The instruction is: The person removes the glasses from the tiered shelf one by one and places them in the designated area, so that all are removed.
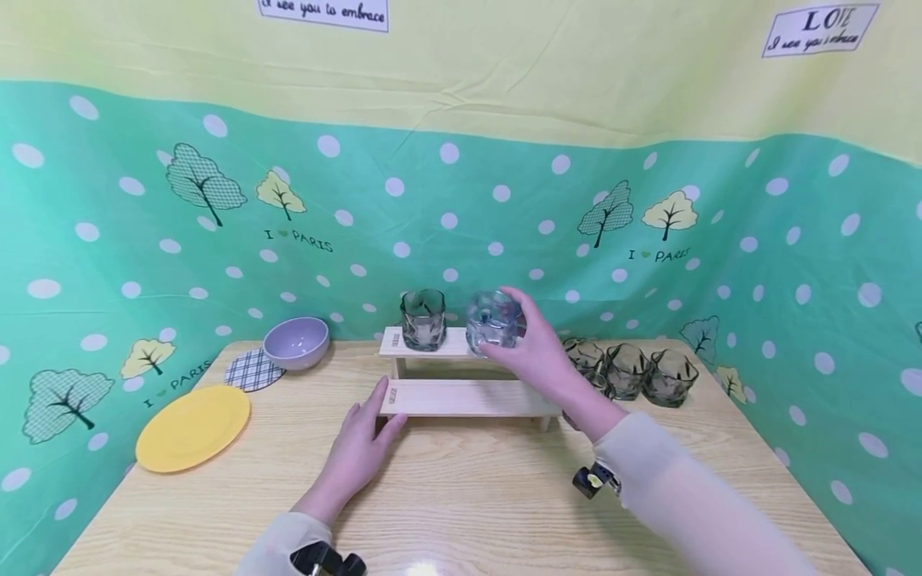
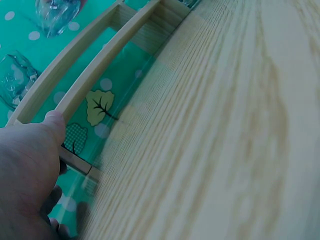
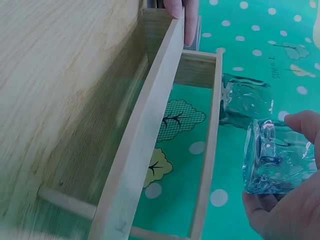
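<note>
My right hand [image 1: 536,352] grips a clear bluish glass cup [image 1: 492,320] by its sides, thumb on one side and fingers on the other. In the right wrist view the cup's base is a small gap away from the upper step of a two-tier wooden rack [image 1: 461,398]. A grey-tinted faceted glass [image 1: 423,322] stands upright at the left of that step, beside the held cup. My left hand [image 1: 358,448] holds the left end of the lower step; in the left wrist view its thumb [image 2: 55,122] lies on the board's edge and its other fingers bend below.
Several grey-brown faceted glasses [image 1: 625,372] cluster right of the rack, partly behind my right forearm. At the left are a purple bowl [image 1: 297,344], a checked round mat [image 1: 252,371] and a yellow plate [image 1: 193,429]. A green dotted cloth [image 1: 403,216] hangs behind the table [image 1: 461,496].
</note>
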`<state>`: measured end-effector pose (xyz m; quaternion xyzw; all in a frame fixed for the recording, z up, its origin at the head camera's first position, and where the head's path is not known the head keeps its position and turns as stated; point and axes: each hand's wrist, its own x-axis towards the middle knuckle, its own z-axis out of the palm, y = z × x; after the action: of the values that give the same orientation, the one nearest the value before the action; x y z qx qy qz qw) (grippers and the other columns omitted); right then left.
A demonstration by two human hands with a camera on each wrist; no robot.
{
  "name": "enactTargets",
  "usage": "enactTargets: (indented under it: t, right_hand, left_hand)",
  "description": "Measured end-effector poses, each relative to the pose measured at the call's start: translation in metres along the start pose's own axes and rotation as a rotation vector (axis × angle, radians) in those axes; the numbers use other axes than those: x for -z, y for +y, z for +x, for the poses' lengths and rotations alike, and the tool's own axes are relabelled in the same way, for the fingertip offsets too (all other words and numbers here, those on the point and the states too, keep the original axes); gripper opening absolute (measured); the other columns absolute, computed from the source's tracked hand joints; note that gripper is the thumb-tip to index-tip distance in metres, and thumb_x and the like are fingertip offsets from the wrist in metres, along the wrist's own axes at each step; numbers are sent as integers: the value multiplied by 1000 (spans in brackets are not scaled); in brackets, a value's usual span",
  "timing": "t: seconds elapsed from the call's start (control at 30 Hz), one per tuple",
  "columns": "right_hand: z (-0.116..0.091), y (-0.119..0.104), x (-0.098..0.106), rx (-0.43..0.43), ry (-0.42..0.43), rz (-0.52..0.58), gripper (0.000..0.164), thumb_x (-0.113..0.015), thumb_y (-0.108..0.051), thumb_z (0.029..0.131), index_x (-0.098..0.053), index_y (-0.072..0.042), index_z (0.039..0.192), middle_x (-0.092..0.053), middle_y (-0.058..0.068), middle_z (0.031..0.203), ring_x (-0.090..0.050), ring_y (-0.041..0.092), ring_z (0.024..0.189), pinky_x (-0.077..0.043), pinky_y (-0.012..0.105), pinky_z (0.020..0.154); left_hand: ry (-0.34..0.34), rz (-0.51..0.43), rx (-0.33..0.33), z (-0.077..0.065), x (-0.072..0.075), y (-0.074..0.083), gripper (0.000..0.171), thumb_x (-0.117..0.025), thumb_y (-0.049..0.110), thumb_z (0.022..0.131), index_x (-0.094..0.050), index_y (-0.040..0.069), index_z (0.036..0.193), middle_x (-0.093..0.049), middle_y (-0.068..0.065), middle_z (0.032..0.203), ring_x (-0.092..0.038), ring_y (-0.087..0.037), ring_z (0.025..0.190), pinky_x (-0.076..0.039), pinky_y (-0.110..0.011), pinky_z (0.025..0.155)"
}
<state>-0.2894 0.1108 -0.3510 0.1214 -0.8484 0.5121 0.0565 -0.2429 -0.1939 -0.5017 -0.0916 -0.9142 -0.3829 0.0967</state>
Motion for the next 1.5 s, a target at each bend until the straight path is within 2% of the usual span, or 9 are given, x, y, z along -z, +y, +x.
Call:
enactTargets:
  t: [0.23, 0.47, 0.97, 1.37, 1.5]
  right_hand:
    - [-13, 3, 16, 1, -10, -1, 104, -96, -18, 88, -35, -31, 171, -52, 14, 156, -58, 41, 139, -61, 52, 108]
    - [-25, 7, 33, 0, -18, 5, 104, -95, -18, 89, -33, -29, 172, -48, 17, 159, -58, 44, 140, -62, 50, 106]
    - [-51, 20, 76, 11, 12, -72, 105, -93, -21, 92, -29, -26, 175, -42, 24, 162, -54, 53, 141, -57, 61, 110]
    - [-70, 36, 114, -29, 34, -130, 108, -92, -22, 94, -22, -24, 177, -40, 27, 164, -51, 58, 142, -57, 64, 108]
    - [-76, 41, 126, -33, 49, -153, 108, -91, -22, 95, -21, -22, 177, -42, 29, 162, -53, 58, 140, -60, 62, 104]
  left_hand:
    - [15, 7, -31, 1, 1, 2, 77, -66, 30, 113, -28, 0, 173, -50, -26, 164, -47, -46, 153, -16, -62, 136]
    - [14, 14, -31, 0, 1, 2, 77, -66, 30, 114, -28, 0, 173, -49, -26, 165, -47, -46, 153, -16, -62, 136]
    - [3, 6, -19, 0, 2, 0, 77, -65, 32, 114, -27, 1, 174, -47, -25, 166, -44, -45, 154, -15, -62, 136]
    - [-6, 4, -9, 0, 2, 0, 78, -63, 35, 114, -25, 3, 175, -47, -24, 167, -44, -46, 155, -14, -61, 136]
    - [-3, 3, -11, 0, 2, 0, 77, -64, 34, 114, -27, 2, 174, -48, -25, 166, -44, -47, 154, -14, -61, 136]
